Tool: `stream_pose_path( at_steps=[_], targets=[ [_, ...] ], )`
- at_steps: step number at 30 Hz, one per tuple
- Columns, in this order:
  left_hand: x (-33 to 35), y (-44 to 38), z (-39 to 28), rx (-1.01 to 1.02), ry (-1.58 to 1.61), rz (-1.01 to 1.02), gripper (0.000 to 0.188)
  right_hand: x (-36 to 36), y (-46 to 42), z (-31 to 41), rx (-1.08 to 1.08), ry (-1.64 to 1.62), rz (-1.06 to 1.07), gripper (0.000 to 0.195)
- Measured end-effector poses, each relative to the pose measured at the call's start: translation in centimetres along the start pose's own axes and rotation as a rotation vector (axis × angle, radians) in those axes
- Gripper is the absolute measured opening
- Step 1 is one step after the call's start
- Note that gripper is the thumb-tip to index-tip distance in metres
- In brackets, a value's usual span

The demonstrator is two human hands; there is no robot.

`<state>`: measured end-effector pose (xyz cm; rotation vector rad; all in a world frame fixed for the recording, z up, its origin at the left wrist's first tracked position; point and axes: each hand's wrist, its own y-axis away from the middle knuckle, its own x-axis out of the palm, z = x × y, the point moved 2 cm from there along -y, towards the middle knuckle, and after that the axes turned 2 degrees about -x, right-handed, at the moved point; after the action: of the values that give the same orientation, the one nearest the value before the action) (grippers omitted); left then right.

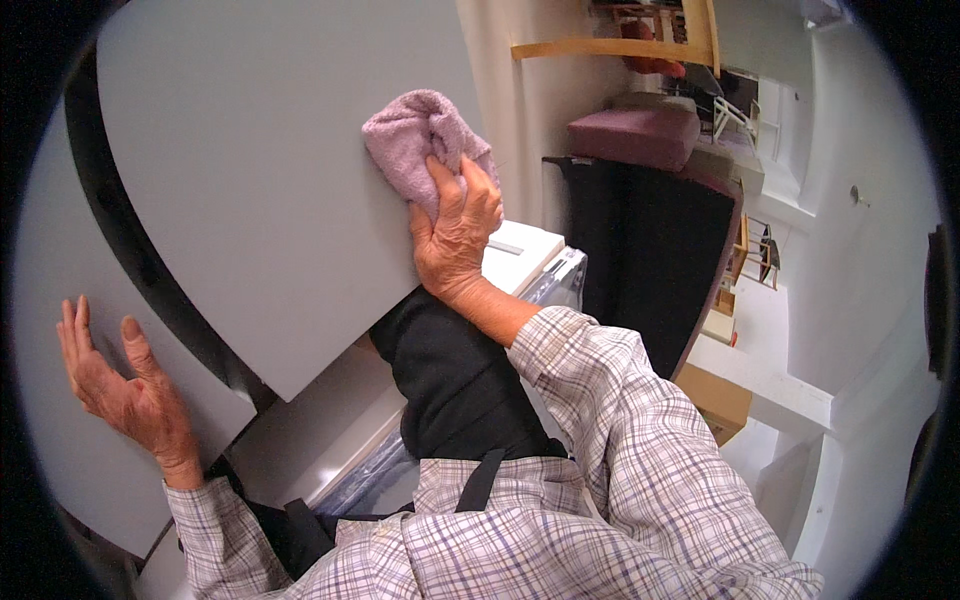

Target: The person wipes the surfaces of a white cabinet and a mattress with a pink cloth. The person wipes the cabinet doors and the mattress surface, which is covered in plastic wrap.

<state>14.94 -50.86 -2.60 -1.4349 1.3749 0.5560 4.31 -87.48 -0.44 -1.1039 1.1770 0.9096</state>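
Observation:
A crumpled lilac terry cloth [409, 142] lies bunched under the fingers of my right hand [456, 232], pressed against a large flat grey panel [262, 172] near its right edge. Across a dark gap, my left hand [124, 386] rests beside a second grey panel [60, 225]; its fingers are spread and nothing is in it. Whether its palm touches that panel I cannot tell. Both forearms wear checked sleeves, and my knee in black trousers [465, 375] shows below the first panel.
A white box-like piece [525, 251] and clear plastic wrapping [574, 277] stand right of my right wrist. Farther right are a black-sided piece of furniture [645, 255] with a mauve cushion [637, 135], a cardboard box [712, 397], a wooden frame [615, 50] and several chairs.

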Motion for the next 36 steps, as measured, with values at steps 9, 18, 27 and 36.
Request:
stream_pose_path(
  at_steps=[9, 18, 27, 36],
  targets=[
    [1.4, 0.7, 2.4, 0.034, -0.042, -0.045, 0.051, 0.5, 0.7, -0.5, -0.006, -0.07, -0.075, 0.067],
    [3.8, -0.1, 6.9, 0.022, -0.251, -0.099, 0.052, 0.7, 0.0, -1.9, 0.055, -0.409, -0.172, 0.051],
    [8.8, -4.8, -11.6, 0.067, -0.02, -0.004, 0.054, -6.5, 2.4, -19.6, 0.047, -0.662, -0.024, 0.038],
    [15.2, -4.3, -16.2, -0.048, -0.338, -0.084, 0.07, -10.3, 7.1, -30.2, -0.127, 0.005, 0.839, 0.035]
  ],
)
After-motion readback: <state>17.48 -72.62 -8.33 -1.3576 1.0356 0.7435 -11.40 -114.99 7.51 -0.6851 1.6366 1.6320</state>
